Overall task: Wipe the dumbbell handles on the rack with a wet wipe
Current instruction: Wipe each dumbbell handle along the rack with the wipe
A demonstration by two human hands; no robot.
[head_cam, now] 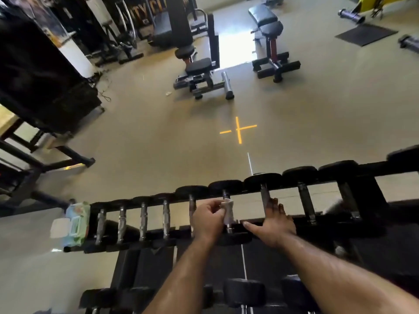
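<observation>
Rack (283, 191): black, two tiers seen from above, top rail running from lower left up toward the right edge.

Dumbbells, top tier: a row of black round-headed pairs, heads growing larger toward the right; handles are bare grey metal with a dull, knurled look, each spanning the gap between the rails.

Dumbbell handle (226, 196) under treatment: mid-row, mostly covered by the wet wipe (228, 211), a small white crumpled cloth wrapped about the bar.

Left hand (209, 219): fingers curled, pinching the wipe against that handle.

Right hand (275, 225): fingers spread and flat, resting on the near rail and touching the next handle (264, 196) to the right.

Wipes pack (73, 224): pale green soft pack with a white flip lid (lid raised), lying at the left end of the top tier, just beside the smallest dumbbell.

Lower tier: larger black dumbbell heads (244, 293) between the forearms.

Floor (158, 137): beige, with an orange cross mark (238, 129); two black benches (269, 41) well beyond.
</observation>
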